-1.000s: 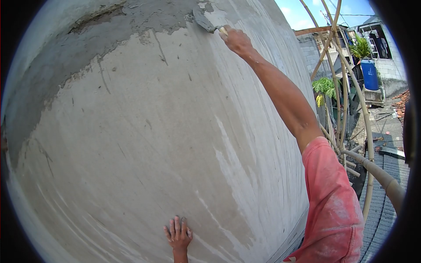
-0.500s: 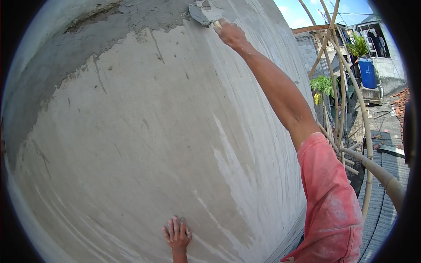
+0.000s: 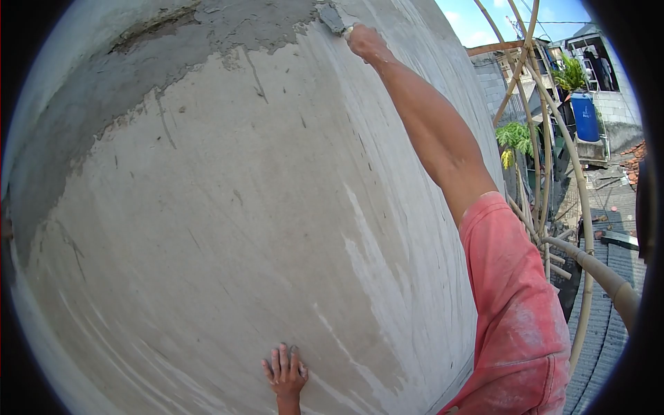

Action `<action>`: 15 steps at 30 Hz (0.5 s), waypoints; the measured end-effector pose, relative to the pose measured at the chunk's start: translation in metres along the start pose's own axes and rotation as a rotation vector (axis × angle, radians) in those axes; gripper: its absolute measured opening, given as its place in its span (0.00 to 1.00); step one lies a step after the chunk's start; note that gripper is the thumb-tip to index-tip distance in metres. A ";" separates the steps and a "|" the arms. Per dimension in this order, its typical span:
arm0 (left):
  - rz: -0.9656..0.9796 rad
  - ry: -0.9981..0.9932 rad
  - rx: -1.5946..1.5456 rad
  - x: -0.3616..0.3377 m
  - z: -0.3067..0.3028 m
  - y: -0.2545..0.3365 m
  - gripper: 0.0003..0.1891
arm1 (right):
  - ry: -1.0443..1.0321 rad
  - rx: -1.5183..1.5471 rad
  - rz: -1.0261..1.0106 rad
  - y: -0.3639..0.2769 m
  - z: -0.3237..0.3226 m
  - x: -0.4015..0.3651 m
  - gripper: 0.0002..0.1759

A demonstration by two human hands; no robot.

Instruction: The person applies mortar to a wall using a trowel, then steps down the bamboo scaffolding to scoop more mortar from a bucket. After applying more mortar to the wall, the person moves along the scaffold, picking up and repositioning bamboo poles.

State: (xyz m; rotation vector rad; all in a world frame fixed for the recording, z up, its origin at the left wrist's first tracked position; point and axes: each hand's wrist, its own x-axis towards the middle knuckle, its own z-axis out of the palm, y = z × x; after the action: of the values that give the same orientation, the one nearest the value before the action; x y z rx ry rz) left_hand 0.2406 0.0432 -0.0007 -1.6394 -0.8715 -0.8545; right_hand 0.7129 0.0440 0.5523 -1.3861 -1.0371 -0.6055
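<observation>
My right hand [image 3: 368, 44] is stretched high up the wall, its fingers wrapped round the handle of a trowel [image 3: 332, 19]. The trowel's grey blade lies against the wall surface near the right end of a band of dark, wet-looking mortar [image 3: 228, 28]. Below that band the wall [image 3: 221, 207] is paler and drier, with streaks and scratches. Low on the wall my left hand [image 3: 284, 371] rests flat with its fingers spread, holding nothing. Some grey material shows on its fingers.
Bamboo scaffold poles [image 3: 577, 173] stand to the right, and one thick pole [image 3: 602, 273] slants in close to my right side. Beyond them are a blue barrel [image 3: 584, 117], green plants [image 3: 514, 137] and corrugated roofing [image 3: 602, 332] lower down.
The trowel and my right hand have shifted slightly right and up along the wall. The view has moved a little; my left hand stays flat on the wall.
</observation>
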 end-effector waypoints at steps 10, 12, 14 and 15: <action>0.014 0.017 0.000 0.004 0.000 0.001 0.18 | 0.058 0.020 -0.264 0.021 -0.007 -0.099 0.21; 0.016 0.016 0.005 0.003 -0.003 0.000 0.18 | 0.122 0.094 -0.274 0.049 -0.012 -0.137 0.22; 0.014 0.007 0.014 0.005 -0.002 0.004 0.18 | -0.168 0.506 0.013 0.070 -0.040 -0.197 0.26; 0.021 -0.004 0.032 0.003 -0.004 0.000 0.18 | -0.155 0.699 0.116 0.086 -0.043 -0.227 0.30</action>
State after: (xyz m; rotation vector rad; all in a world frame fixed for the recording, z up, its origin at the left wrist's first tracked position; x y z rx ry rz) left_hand 0.2411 0.0401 0.0024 -1.6203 -0.8650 -0.8184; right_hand 0.6925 -0.0355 0.3199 -0.8686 -1.1367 -0.0252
